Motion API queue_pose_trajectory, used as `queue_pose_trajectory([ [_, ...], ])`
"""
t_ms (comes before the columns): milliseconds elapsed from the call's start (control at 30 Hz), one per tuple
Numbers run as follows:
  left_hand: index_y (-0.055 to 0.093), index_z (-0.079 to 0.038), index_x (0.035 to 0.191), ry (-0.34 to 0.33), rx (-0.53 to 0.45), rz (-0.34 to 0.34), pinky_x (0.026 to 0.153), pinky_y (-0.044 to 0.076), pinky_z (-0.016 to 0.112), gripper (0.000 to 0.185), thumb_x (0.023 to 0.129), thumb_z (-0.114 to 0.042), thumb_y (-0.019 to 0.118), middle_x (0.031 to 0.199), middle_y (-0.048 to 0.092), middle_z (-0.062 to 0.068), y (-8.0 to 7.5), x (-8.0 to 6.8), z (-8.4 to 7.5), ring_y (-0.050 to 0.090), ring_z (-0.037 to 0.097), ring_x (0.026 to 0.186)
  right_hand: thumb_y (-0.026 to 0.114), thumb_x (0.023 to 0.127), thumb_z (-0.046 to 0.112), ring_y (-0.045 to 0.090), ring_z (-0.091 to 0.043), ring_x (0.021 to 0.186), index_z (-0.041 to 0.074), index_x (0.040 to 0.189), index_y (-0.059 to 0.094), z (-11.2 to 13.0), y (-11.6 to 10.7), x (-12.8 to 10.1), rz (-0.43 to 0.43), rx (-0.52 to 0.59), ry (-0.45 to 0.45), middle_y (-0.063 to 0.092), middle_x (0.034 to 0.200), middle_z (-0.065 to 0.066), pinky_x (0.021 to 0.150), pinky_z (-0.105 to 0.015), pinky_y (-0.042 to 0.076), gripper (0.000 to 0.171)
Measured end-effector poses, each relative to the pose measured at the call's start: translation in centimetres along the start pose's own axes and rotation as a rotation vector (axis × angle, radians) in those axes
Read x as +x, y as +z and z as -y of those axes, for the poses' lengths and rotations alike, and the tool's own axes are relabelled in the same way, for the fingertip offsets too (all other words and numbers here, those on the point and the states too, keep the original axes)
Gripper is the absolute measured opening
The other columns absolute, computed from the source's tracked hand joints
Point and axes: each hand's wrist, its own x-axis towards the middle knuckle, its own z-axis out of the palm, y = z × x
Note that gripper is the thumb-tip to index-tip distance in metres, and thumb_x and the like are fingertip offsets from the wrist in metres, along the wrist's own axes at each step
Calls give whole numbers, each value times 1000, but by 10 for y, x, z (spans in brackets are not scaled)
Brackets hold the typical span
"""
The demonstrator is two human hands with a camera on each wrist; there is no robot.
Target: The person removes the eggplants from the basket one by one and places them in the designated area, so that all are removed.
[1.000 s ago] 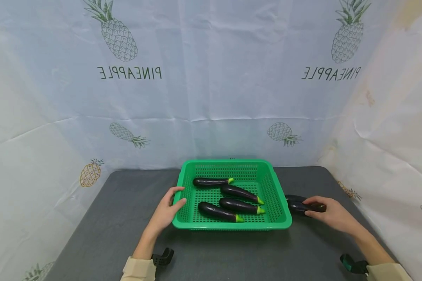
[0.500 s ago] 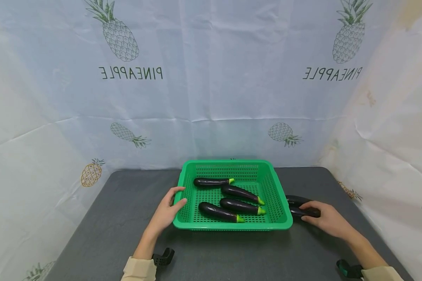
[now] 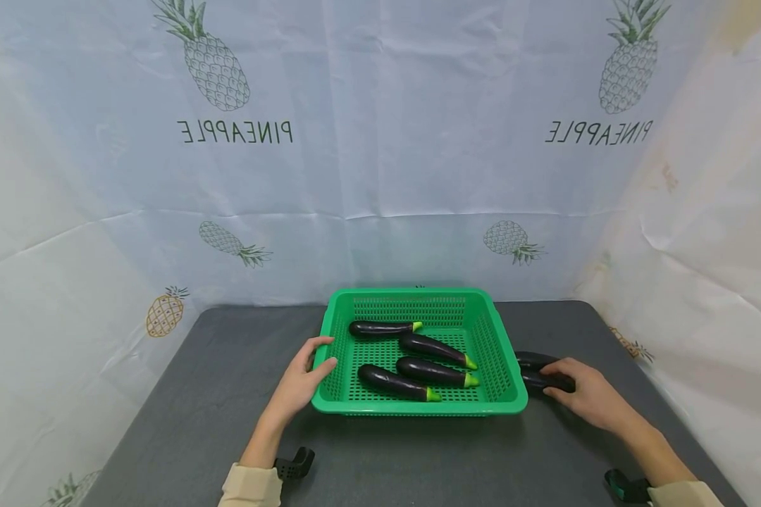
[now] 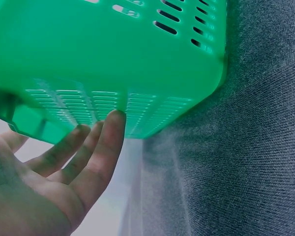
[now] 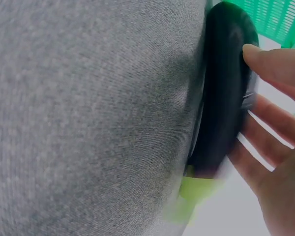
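My left hand (image 3: 301,380) grips the left rim of a green plastic basket (image 3: 418,407), with thumb and index finger over the rim. In the left wrist view, other fingers (image 4: 105,147) lie along the slotted outer wall. Several dark eggplants, such as the front one (image 3: 390,382), lie inside with light green stem ends toward the right. To the basket's right, my right hand (image 3: 586,394) holds an eggplant (image 3: 539,382) between thumb and fingers, low at the tabletop. Its green stem end (image 5: 194,191) shows in the right wrist view. Just behind it lies another eggplant (image 3: 531,359).
The dark grey cloth-covered table (image 3: 412,458) extends in front of and on both sides of the basket. A white curtain (image 3: 412,169) with pineapple prints stands behind and along the sides.
My right hand has slid slightly left with its eggplant, bringing it closer to the basket's right side. The left hand and the basket have stayed in place.
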Motion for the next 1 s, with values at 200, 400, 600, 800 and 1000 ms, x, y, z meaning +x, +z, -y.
queue_pose_trajectory([
  [200,47,-18,148,0,-3,6,110,37,60,50,103,-32,63,161,33,16,1,1,0,30,36,150,82,87,16,66,-27,95,10,113,72,2,-3,-2,-17,0,22,68,109,-2,76,-40,55,29],
  [400,46,-17,149,1,-6,10,110,36,61,50,103,-31,62,161,33,16,2,1,0,30,37,150,78,92,20,67,-29,99,8,116,72,11,-14,1,-22,36,30,68,112,-5,80,-43,57,27],
  [600,46,-16,149,4,2,13,111,35,61,50,104,-29,62,161,32,17,2,2,0,29,38,150,76,94,15,68,-16,94,12,114,72,27,-26,5,-77,61,-11,69,110,-4,76,-34,58,21],
  [800,46,-16,148,8,2,11,115,28,63,48,104,-28,61,163,29,16,1,1,-1,20,37,153,74,94,9,66,-8,89,11,114,71,49,-36,18,-123,65,-83,69,107,-4,74,-31,58,20],
  [1000,44,-13,149,13,20,15,114,28,64,49,105,-28,60,163,28,18,-1,0,-1,19,40,152,74,93,8,66,-10,87,12,113,72,73,-47,34,-160,53,-106,70,105,-1,72,-33,56,21],
])
